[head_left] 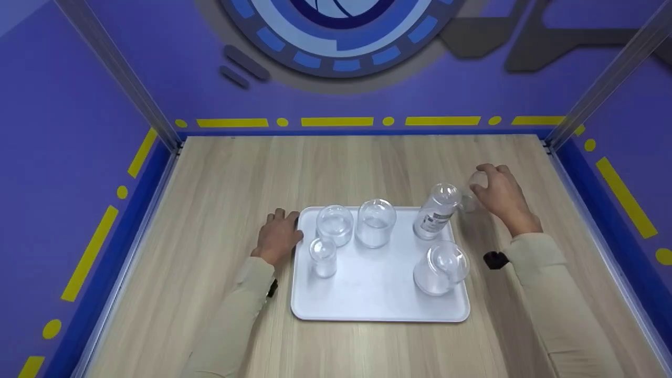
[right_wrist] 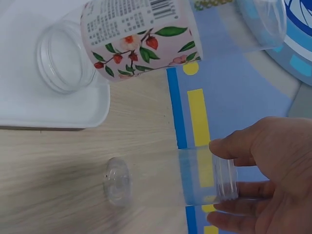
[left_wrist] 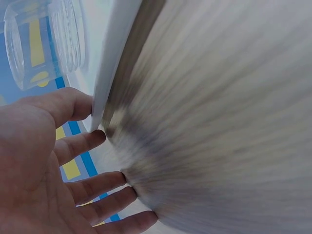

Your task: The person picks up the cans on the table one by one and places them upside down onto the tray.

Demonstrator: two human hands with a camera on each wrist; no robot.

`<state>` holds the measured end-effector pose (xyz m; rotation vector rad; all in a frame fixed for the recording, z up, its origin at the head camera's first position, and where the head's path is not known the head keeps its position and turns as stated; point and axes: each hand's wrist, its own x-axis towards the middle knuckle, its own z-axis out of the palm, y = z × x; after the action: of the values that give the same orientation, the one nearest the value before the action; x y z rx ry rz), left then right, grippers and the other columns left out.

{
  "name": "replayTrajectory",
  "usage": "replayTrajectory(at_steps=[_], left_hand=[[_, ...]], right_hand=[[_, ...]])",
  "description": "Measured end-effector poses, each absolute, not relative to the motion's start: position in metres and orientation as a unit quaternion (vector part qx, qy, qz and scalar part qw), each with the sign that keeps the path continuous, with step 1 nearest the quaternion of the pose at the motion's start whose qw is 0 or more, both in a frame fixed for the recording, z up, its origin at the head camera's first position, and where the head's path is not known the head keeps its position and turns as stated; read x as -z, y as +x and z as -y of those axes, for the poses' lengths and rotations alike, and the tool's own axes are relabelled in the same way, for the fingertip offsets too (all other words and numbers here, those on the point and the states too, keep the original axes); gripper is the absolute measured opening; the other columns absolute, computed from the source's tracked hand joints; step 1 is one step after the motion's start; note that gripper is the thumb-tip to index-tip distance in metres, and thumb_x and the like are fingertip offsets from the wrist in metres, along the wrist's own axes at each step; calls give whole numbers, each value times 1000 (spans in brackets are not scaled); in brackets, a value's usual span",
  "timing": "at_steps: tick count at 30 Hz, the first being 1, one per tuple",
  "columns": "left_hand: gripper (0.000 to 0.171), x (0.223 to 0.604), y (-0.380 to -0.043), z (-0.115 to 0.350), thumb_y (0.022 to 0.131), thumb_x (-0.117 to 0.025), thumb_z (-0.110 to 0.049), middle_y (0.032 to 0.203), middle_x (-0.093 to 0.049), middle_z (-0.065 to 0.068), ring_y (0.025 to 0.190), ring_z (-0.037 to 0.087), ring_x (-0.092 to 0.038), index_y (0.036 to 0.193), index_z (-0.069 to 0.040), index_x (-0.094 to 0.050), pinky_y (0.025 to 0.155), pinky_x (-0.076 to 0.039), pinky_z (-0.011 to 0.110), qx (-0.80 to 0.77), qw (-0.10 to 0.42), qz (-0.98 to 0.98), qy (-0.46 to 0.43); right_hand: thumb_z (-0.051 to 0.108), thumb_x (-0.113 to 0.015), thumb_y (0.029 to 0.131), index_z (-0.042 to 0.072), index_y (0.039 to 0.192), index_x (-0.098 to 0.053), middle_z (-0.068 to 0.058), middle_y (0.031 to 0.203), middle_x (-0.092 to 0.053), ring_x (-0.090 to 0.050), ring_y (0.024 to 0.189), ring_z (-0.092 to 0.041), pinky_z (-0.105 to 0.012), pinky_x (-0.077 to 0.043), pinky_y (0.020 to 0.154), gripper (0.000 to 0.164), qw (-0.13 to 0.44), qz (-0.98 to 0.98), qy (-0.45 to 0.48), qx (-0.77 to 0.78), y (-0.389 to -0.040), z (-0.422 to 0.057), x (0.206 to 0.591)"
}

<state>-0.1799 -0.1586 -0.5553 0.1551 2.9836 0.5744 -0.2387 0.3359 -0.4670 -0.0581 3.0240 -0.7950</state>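
Observation:
My right hand (head_left: 501, 194) grips a tall clear plastic jar (right_wrist: 165, 178) near its threaded mouth, thumb on one side and fingers on the other. That jar is beyond the tray's far right corner; I cannot tell whether its base touches the table. Beside it, on the white tray (head_left: 367, 294), stands a clear jar with a floral label (right_wrist: 141, 44). At the tray's left edge, my left hand (head_left: 278, 236) touches the rim with the thumb, the index fingertip close below. Its other fingers reach down to the table, loosely extended.
Also on the tray are two wide clear jars (head_left: 375, 223) (head_left: 335, 223) at the back, a small clear jar (head_left: 324, 260) at the left, and a wide one (head_left: 438, 270) at the right. Blue-purple panels (head_left: 619, 173) enclose the wooden table (head_left: 236, 173).

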Motion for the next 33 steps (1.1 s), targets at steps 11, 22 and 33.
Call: replayTrajectory(at_steps=[11, 22, 33], left_hand=[[47, 557, -180, 159, 98, -68, -20, 131, -56, 25, 117, 43, -55, 141, -2, -64, 93, -53, 56, -198, 55, -978, 45], [47, 553, -179, 157, 99, -68, -20, 132, -56, 25, 118, 42, -54, 143, -3, -63, 95, -53, 56, -205, 58, -976, 40], [48, 554, -179, 157, 100, -67, -20, 135, -54, 27, 120, 44, -53, 144, -1, -61, 95, -54, 55, -181, 59, -980, 51]], right_hand=[[9, -68, 102, -8, 149, -50, -40, 142, -45, -48, 130, -57, -69, -39, 107, 54, -84, -945, -5, 316, -219, -331, 448], [10, -75, 99, -2, 144, -61, -30, 134, -55, -62, 112, -44, -34, -53, 90, 49, -224, -906, -15, 360, -192, -318, 420], [4, -77, 97, -1, 144, -62, -19, 136, -58, -59, 124, -29, -26, -53, 101, 50, -280, -852, -3, 442, -166, -302, 399]])
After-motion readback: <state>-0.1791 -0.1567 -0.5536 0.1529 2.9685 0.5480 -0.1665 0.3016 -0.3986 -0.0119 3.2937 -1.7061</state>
